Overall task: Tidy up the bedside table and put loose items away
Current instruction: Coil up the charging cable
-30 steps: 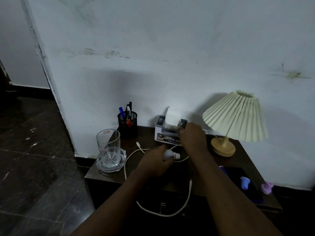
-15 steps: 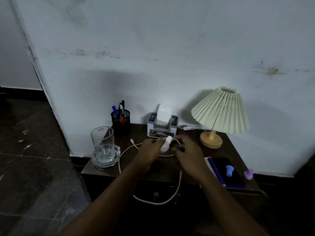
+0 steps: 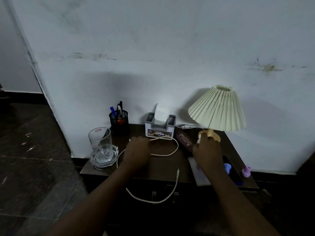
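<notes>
the left hand point(image 3: 136, 150) curls round the white charging cable point(image 3: 167, 155) mid-worktop point(image 3: 162, 168). its loop lies before the tissue box point(image 3: 160, 129) and its tail hangs over the front edge. the right hand point(image 3: 207, 152) pinches a small white plug point(image 3: 198, 141) just beside the lamp base point(image 3: 217, 137).

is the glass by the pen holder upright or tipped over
Upright: the glass stands mouth up on its clear coaster.
</notes>
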{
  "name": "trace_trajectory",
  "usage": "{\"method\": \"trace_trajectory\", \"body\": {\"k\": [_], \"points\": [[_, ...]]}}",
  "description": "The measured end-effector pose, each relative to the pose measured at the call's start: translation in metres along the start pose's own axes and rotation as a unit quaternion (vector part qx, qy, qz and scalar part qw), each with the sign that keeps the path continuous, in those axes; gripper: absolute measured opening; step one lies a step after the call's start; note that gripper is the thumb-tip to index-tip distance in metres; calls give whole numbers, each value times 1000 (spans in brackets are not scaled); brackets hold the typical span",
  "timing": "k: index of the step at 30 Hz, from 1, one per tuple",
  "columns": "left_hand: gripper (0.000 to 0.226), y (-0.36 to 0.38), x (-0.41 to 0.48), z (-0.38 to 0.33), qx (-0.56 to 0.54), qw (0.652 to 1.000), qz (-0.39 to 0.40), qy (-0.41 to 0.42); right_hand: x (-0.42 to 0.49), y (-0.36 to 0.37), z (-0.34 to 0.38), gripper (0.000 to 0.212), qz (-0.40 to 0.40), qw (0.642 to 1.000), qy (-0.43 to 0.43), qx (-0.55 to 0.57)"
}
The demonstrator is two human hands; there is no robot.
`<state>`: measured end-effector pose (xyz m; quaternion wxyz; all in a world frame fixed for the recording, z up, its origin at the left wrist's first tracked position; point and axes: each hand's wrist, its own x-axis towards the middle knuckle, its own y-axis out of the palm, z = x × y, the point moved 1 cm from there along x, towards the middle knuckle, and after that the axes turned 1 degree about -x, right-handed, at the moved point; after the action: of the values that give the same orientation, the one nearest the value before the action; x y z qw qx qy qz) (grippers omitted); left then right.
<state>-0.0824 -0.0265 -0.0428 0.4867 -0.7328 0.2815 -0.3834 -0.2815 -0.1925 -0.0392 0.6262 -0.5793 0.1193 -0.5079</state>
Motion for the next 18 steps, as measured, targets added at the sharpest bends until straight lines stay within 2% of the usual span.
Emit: {"method": "trace_trajectory", "body": {"k": [2, 7, 10, 12, 15, 18], "points": [[15, -3, 9, 11, 64, 998, 25, -6, 6, 4, -10, 33, 0, 999, -1, -36], [31, -3, 27, 16, 183, 969, 168, 1, 12, 17, -22, 25, 51, 999, 7, -10], [31, 0, 32, 13, 193, 969, 155, 17, 13, 18, -25, 20, 62, 998, 1, 13], [26, -5, 34, 11, 151, 981, 122, 21, 13, 13, -20, 18, 45, 998, -29, -19], [7, -21, 34, 6, 5, 999, 49, 14, 11, -2, 3, 7, 13, 993, -113, -38], [11, -38, 33, 4, -111, 994, 6, -6, 0, -11, 32, 9, 47, 982, -180, -5]]}}
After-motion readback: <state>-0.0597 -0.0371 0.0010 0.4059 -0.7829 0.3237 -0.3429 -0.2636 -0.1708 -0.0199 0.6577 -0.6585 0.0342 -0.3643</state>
